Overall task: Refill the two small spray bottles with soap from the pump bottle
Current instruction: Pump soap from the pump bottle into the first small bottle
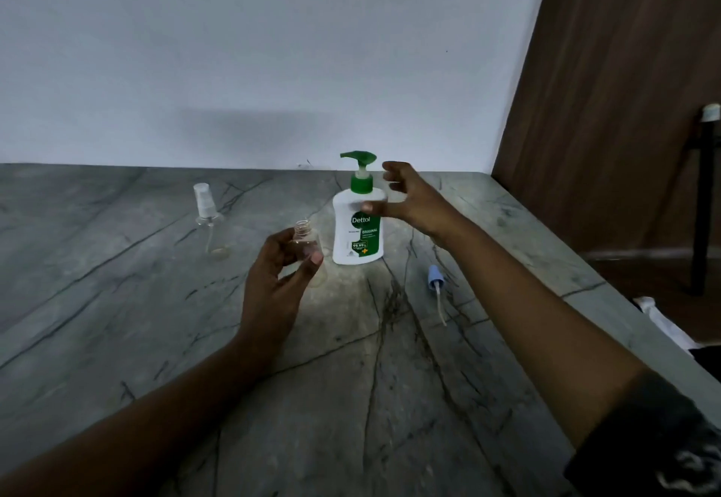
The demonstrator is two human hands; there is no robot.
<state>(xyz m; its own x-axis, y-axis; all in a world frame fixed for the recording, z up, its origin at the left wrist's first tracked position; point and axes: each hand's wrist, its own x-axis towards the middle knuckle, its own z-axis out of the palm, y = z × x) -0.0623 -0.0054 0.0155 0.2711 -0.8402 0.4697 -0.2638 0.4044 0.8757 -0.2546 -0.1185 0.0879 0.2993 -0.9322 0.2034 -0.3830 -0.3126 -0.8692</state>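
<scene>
Grey marble worktop [117,301] carries everything. My left hand [277,285] is curled round the open bottle [304,241], lifted just left of the pump bottle [357,231]. My right hand [409,200] is beside the pump's neck with fingers spread and nothing in them. Its thumb crosses in front of the white shoulder, and I can't tell whether it touches.

To do this step well, I'd bring the open bottle's mouth right under the spout [347,155] before pressing. I'd set the right palm flat on the pump head and press slowly in short strokes, since the neck is narrow and soap will likely string and miss. Holding the small bottle low on its body would keep my fingers away from the mouth.

The pump bottle stands upright, long axis vertical, label facing me, spout pointing left toward the held bottle. The open bottle is close to upright, mouth up, and looks nearly empty. The capped bottle [208,223] stands upright well off to the left. The blue sprayer [435,276] lies on the worktop to the right, its dip tube trailing toward me.
</scene>
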